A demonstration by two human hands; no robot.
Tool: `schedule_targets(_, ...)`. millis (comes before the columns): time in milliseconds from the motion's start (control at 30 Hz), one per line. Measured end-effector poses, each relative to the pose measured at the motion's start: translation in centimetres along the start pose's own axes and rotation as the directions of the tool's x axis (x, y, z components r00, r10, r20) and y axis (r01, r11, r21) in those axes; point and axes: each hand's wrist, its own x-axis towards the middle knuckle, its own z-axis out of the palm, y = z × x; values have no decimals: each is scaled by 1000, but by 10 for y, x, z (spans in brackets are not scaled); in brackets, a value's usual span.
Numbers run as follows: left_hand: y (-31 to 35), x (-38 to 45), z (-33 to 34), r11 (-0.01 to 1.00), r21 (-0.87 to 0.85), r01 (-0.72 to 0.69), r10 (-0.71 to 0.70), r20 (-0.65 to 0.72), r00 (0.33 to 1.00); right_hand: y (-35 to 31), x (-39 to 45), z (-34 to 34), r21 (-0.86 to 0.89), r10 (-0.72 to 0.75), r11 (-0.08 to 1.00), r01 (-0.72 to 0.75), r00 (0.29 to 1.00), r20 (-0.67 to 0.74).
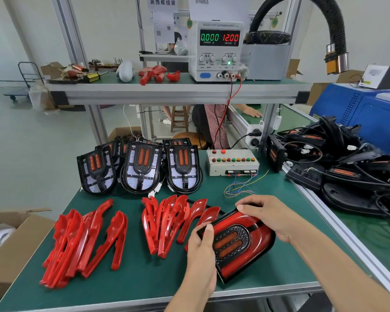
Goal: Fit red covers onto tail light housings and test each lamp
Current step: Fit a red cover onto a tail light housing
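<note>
Standing at a green desk (144, 282), a person held a tail light housing (239, 244) with both hands, near the front edge and right of centre. The lamp already wore its red cover and lay tilted on the mat. The left hand (200, 251) gripped its near-left edge, thumb pressed on top and fingers curled underneath. The right hand (268, 212) rested over the far-right side, fingers bent down onto the red surface and around the top edge.

To the left of the lamp lay two loose heaps of red covers (83, 242), one at the desk's left side, the other (167, 221) just beside the left hand. Behind them, three uncovered black housings (142, 167) stood propped upright in a row, with more behind. A beige test box (232, 163) with coloured buttons sat at the back right, thin coloured wires trailing from it.

On the shelf above, a power supply (216, 50) showed 0.000 for current and 12.00 for voltage. A tangle of black housings with cables (347, 163) was piled on the neighbouring desk to the right.
</note>
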Motion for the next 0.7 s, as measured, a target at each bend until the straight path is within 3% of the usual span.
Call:
schedule_targets(300,4,-4,7,999,-4,35,-35,-26,999,2,-3,1,4,-10,1000,10,999,-39)
schedule_targets(700,6,-3,7,998,57,-32,34,-42,999,6,-6,7,-37,-99,995,97,992,-72)
